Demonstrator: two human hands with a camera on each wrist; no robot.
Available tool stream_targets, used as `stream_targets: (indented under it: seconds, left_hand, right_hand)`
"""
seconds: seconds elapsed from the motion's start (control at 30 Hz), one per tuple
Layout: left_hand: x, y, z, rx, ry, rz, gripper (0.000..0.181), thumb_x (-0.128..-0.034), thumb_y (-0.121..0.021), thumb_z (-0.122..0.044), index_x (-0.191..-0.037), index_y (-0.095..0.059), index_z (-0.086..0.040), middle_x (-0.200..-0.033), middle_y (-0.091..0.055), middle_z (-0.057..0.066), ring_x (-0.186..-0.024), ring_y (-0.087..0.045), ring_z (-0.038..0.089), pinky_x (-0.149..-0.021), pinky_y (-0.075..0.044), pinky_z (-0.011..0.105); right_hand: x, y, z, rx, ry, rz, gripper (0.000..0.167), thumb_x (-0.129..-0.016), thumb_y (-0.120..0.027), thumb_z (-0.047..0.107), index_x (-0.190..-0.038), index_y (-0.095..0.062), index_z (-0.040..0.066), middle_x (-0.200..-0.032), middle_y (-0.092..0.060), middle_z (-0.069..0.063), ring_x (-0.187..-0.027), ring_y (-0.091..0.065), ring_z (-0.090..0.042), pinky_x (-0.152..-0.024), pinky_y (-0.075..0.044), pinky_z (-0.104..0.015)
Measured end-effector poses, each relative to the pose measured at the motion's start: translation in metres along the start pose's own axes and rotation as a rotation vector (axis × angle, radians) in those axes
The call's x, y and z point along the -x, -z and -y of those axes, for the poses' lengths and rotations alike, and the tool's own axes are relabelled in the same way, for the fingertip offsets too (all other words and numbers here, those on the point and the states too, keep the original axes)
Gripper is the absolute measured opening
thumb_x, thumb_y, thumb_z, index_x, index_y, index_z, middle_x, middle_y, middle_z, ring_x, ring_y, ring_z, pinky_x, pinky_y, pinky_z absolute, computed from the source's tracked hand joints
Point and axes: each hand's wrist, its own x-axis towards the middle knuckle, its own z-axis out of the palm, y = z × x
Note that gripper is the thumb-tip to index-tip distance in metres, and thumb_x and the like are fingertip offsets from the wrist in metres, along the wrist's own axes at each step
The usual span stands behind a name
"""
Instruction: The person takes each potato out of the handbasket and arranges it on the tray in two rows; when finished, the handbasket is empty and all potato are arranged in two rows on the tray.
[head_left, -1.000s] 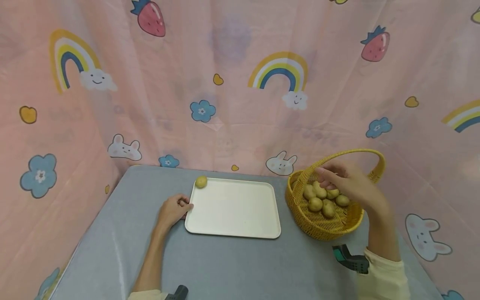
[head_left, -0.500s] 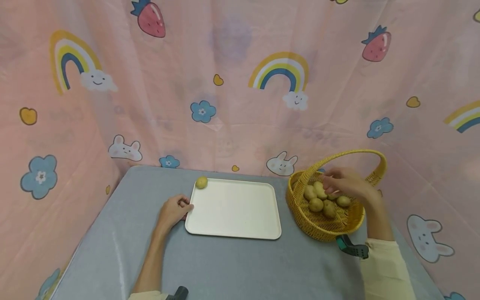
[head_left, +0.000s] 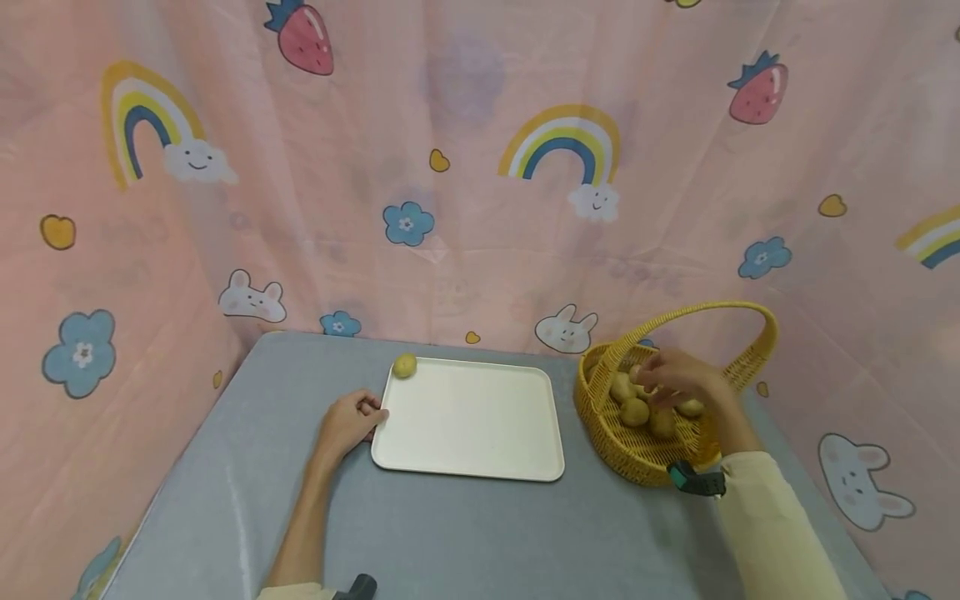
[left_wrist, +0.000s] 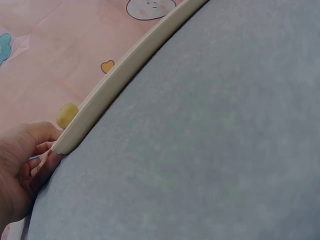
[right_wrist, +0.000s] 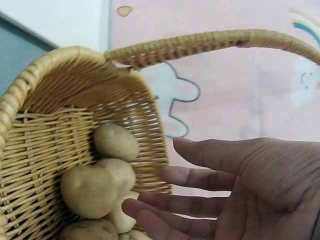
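My left hand (head_left: 349, 423) grips the left edge of a white rectangular tray (head_left: 472, 421), thumb over the rim and fingers beneath, as the left wrist view shows. One small yellow potato (head_left: 404, 365) lies in the tray's far left corner. To the right stands a yellow wicker basket (head_left: 611, 446) with several potatoes (head_left: 634, 412) inside. Over them, under the arched handle, hovers my right hand (head_left: 686, 375). Its fingers are spread and loosely bent, with nothing held in the right wrist view. The fingertips are close to the potatoes (right_wrist: 90, 191); contact cannot be told.
The basket's tall handle (head_left: 701, 308) arches above the right hand. A grey cloth (head_left: 480, 533) covers the table. Behind and at the sides hangs a pink patterned curtain (head_left: 465, 275). Each wrist carries a dark camera mount (head_left: 696, 479).
My right hand has lowered towards the potatoes and reached further into the basket, its sleeve moving forward. The left hand, tray and potato on it have stayed put.
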Motion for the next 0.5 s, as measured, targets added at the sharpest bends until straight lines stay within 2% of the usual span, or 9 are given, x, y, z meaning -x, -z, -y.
stream_targets:
  seconds: [0.07, 0.17, 0.27, 0.33, 0.4, 0.5]
  left_hand:
    - [0.0, 0.0, 0.0, -0.003, 0.001, -0.002, 0.018, -0.0928, -0.073, -0.016, -0.103, -0.071, -0.001, -0.077, -0.066, 0.006, -0.06, -0.061, 0.011, -0.057, -0.056, 0.024]
    - [0.001, 0.0, 0.001, 0.0, 0.0, 0.0, 0.019, -0.0926, -0.073, -0.016, -0.103, -0.071, -0.001, -0.077, -0.066, 0.007, -0.06, -0.061, 0.011, -0.057, -0.056, 0.025]
    - [0.001, 0.0, 0.001, 0.009, 0.0, 0.001, 0.018, -0.0925, -0.073, -0.015, -0.103, -0.071, -0.001, -0.077, -0.066, 0.007, -0.06, -0.062, 0.012, -0.057, -0.057, 0.025]
    - [0.0, 0.0, 0.001, 0.009, 0.0, 0.0, 0.018, -0.0926, -0.073, -0.015, -0.103, -0.071, -0.001, -0.078, -0.066, 0.007, -0.06, -0.061, 0.011, -0.057, -0.057, 0.025]
    - [0.0, 0.0, 0.001, 0.007, 0.003, -0.003, 0.018, -0.0925, -0.074, -0.015, -0.103, -0.071, -0.001, -0.078, -0.066, 0.006, -0.06, -0.061, 0.011, -0.057, -0.057, 0.025]
    - [-0.001, 0.0, 0.002, 0.001, 0.001, -0.004, 0.018, -0.0925, -0.074, -0.015, -0.103, -0.071, -0.001, -0.078, -0.066, 0.007, -0.06, -0.061, 0.011, -0.057, -0.057, 0.025]
  right_hand:
    - [-0.007, -0.002, -0.003, 0.014, -0.002, 0.015, 0.022, -0.106, -0.056, 0.02, -0.097, -0.066, 0.001, -0.095, -0.065, -0.007, -0.082, -0.07, -0.022, -0.078, -0.063, -0.041]
    - [-0.017, -0.005, -0.008, 0.075, 0.023, 0.05, 0.023, -0.103, -0.059, 0.013, -0.081, -0.063, 0.006, -0.069, -0.054, 0.002, -0.057, -0.048, -0.01, -0.061, -0.05, -0.03]
    - [-0.024, -0.008, -0.013, 0.101, 0.067, 0.097, 0.027, -0.101, -0.058, 0.005, -0.074, -0.059, 0.007, -0.057, -0.04, 0.004, -0.05, -0.03, -0.008, -0.056, -0.036, -0.027]
    - [-0.027, -0.01, -0.015, 0.105, 0.075, 0.109, 0.025, -0.1, -0.058, 0.001, -0.076, -0.061, 0.002, -0.057, -0.041, 0.003, -0.051, -0.029, -0.008, -0.057, -0.034, -0.028]
    - [-0.028, -0.011, -0.016, 0.112, 0.072, 0.093, 0.015, -0.098, -0.057, -0.002, -0.087, -0.067, -0.004, -0.061, -0.046, 0.0, -0.053, -0.032, -0.01, -0.059, -0.036, -0.03]
    - [-0.027, -0.013, -0.014, 0.195, 0.054, 0.065, 0.017, -0.094, -0.06, -0.001, -0.104, -0.07, -0.01, -0.08, -0.062, -0.008, -0.064, -0.047, -0.014, -0.065, -0.046, -0.033]
